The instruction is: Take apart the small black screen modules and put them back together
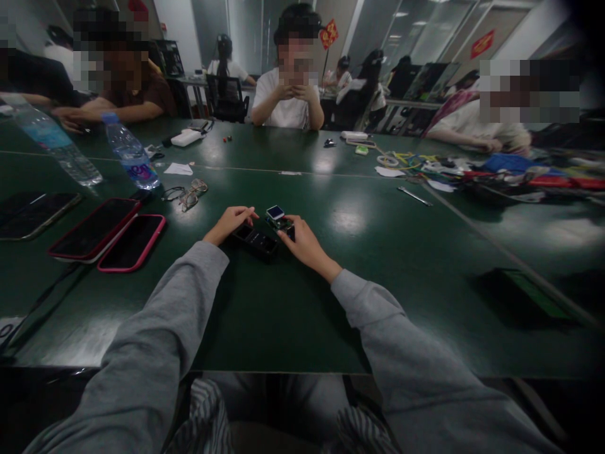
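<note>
My right hand point(302, 243) grips a small green circuit board point(280, 223) between thumb and fingers. A little screen point(275, 212) with a white frame sits at the board's far end. Just below, a black rectangular casing point(256, 241) lies on the table, with a window-like opening near its left end. My left hand point(235, 223) is at that left end, its fingers loosely stretched toward the board. Whether its lower fingers touch the casing is hidden.
Phones point(132, 243), a water bottle point(131, 151) and glasses point(193, 195) lie or stand left on the green table point(312, 315). Tangled cables point(425, 165) and tweezers point(414, 196) are at right. People sit around the table, one person point(288, 104) opposite.
</note>
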The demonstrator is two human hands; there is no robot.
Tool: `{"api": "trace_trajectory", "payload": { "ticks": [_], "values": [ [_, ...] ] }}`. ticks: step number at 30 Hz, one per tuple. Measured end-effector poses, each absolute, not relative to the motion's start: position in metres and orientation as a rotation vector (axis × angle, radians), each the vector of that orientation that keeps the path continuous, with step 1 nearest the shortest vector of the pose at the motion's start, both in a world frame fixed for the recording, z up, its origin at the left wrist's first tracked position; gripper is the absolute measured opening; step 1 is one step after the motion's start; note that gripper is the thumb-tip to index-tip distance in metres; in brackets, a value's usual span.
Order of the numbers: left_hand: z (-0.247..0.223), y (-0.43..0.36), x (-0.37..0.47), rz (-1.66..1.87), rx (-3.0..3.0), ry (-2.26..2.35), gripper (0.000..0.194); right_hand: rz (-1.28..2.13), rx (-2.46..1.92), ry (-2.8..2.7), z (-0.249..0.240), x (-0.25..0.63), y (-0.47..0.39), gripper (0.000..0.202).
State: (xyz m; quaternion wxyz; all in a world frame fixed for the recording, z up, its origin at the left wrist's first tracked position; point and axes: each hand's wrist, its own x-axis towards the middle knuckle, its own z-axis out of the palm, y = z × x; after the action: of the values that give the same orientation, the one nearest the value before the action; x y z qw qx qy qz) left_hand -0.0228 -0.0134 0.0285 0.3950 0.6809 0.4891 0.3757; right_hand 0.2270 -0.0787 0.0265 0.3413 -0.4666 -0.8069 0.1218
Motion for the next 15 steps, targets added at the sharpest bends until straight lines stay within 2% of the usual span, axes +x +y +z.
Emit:
{"api": "trace_trajectory", "payload": {
  "ticks": [15],
  "values": [
    [0.023, -0.01, -0.024, 0.966, 1.708, 1.212, 0.049, 0.429, -1.252, -2.079, 0.038, 0.25, -0.112, 0.039]
  ]
}}
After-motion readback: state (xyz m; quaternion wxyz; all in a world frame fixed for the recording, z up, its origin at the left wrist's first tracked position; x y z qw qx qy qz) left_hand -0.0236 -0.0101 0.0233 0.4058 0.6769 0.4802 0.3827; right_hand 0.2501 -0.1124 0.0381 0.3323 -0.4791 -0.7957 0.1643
